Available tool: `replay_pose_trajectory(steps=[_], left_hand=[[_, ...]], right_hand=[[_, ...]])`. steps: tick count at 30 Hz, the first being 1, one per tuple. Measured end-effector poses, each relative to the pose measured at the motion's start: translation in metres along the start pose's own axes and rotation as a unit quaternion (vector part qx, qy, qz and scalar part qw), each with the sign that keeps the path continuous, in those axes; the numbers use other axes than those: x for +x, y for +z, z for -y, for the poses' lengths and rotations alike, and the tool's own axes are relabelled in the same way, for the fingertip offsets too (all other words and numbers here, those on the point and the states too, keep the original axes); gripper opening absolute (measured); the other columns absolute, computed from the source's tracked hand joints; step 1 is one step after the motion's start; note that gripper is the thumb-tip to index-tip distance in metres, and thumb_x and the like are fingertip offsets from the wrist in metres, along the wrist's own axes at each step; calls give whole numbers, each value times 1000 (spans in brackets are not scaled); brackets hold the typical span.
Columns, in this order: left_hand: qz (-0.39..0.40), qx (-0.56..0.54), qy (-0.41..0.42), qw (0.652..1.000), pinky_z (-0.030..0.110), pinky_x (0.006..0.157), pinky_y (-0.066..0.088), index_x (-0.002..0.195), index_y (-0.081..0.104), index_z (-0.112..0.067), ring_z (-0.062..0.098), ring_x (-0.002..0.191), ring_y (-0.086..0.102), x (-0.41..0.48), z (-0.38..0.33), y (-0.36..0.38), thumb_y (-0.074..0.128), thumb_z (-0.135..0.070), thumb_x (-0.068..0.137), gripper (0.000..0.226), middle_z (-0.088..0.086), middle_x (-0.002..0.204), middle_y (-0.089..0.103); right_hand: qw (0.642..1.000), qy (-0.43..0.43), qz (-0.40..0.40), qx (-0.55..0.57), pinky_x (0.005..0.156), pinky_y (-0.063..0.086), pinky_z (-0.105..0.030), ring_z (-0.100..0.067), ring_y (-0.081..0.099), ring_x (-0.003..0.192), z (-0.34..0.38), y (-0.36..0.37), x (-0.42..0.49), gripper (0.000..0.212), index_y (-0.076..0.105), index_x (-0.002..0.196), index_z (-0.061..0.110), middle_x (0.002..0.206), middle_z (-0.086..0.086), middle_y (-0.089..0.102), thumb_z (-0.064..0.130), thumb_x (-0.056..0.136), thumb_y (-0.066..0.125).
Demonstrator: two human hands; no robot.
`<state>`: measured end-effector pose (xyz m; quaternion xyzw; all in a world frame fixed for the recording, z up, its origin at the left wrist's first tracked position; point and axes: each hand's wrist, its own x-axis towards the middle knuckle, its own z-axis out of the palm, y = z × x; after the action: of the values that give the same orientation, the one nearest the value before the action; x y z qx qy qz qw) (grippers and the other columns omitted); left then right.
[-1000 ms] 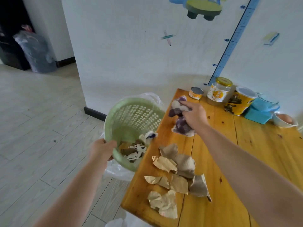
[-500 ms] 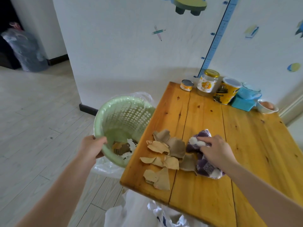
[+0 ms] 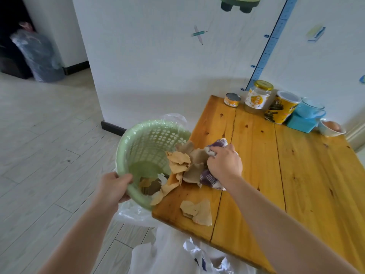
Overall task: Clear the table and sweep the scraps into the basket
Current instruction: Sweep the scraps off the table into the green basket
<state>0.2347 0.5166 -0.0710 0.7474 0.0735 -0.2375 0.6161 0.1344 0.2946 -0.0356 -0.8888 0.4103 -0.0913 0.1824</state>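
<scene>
A pale green plastic basket (image 3: 138,143) is tilted against the left edge of the wooden table (image 3: 296,175). My left hand (image 3: 114,186) grips its near rim. My right hand (image 3: 225,165) grips a purple and white cloth (image 3: 209,179) pressed against a heap of brown paper scraps (image 3: 183,163) at the table's left edge; several hang over into the basket. Some scraps lie in the basket bottom (image 3: 150,186). A separate pair of scraps (image 3: 197,211) rests near the table's front corner.
At the table's far edge stand a small tin (image 3: 232,99), a glass jar (image 3: 257,96), a yellow can (image 3: 281,109), a blue cup on a blue box (image 3: 308,115) and a bowl (image 3: 330,128). White plastic bags (image 3: 173,254) lie on the floor below the table.
My right hand has pushed the cloth and the scrap heap leftward to the table edge, some tipping into the basket. The basket stays held against the edge. Two scraps stayed behind.
</scene>
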Motion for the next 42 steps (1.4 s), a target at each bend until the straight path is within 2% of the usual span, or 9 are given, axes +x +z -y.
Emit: replay_pose_trajectory(steps=[8, 12, 17, 21, 25, 29, 33, 37, 42], left_hand=[[-13, -6, -25, 1000, 21, 35, 47, 69, 52, -1, 26, 56, 55, 1, 2, 2, 56, 5, 81, 14, 16, 66, 57], [-16, -5, -36, 999, 24, 43, 52, 71, 52, -2, 28, 59, 58, 3, 0, 0, 56, 4, 80, 12, 18, 71, 59], [-22, -13, -36, 999, 41, 68, 53, 73, 52, 0, 31, 66, 58, 0, -4, 1, 56, 6, 79, 9, 20, 76, 58], [-26, -15, -30, 999, 41, 66, 53, 74, 52, -1, 32, 66, 59, -6, -7, 1, 57, 6, 79, 10, 20, 77, 58], [-8, -13, -8, 1000, 39, 65, 52, 74, 53, 1, 31, 65, 58, -13, -4, -2, 56, 6, 78, 7, 21, 77, 58], [-3, -4, -2, 1000, 38, 65, 52, 76, 54, 1, 30, 64, 57, -15, -2, -4, 56, 4, 78, 4, 21, 77, 58], [-7, 1, -7, 1000, 36, 64, 51, 73, 54, -1, 28, 64, 56, -15, 0, -3, 57, 3, 79, 8, 18, 74, 56], [-5, 9, -5, 1000, 35, 61, 50, 73, 53, -1, 28, 65, 55, -16, 4, -3, 58, 2, 80, 9, 18, 74, 55], [-2, 5, -15, 1000, 38, 67, 52, 76, 55, 2, 32, 71, 57, -18, 13, -7, 57, 3, 79, 4, 24, 81, 58]], right_hand=[[998, -25, 30, 40, 64, 42, -31, -24, 44, 85, 46, 20, 17, 44, 55, 126, 20, 128, -10, 37, 9, 85, 45], [995, -35, 29, 84, 67, 44, -30, -28, 52, 98, 54, 26, 19, 46, 51, 130, 19, 132, -10, 36, 9, 86, 46], [971, -61, 40, 226, 50, 45, -16, -10, 51, 67, 59, 32, 20, 46, 53, 130, 23, 132, -8, 46, 6, 87, 50], [935, -12, 63, 349, 48, 47, -11, -7, 61, 75, 51, 11, 17, 44, 53, 129, 27, 130, -3, 53, 8, 89, 55], [978, -63, -10, 199, 48, 38, -10, -3, 50, 70, -2, -35, 11, 42, 57, 125, 26, 113, -2, 55, 8, 87, 55], [997, -70, 16, 3, 57, 40, -20, -13, 51, 74, -79, -53, -18, 38, 59, 121, 28, 107, 0, 48, 14, 86, 55], [996, -82, -29, 1, 55, 32, -10, -9, 47, 74, -114, -39, -60, 33, 63, 119, 20, 90, 5, 43, 18, 86, 60], [992, -118, -37, 15, 50, 32, -4, 3, 45, 67, -89, -21, -88, 30, 63, 118, 22, 97, 7, 46, 25, 89, 58], [984, -174, -34, 18, 43, 37, -13, -18, 55, 52, -37, 12, -97, 25, 68, 109, 16, 101, -10, 60, 15, 84, 63]])
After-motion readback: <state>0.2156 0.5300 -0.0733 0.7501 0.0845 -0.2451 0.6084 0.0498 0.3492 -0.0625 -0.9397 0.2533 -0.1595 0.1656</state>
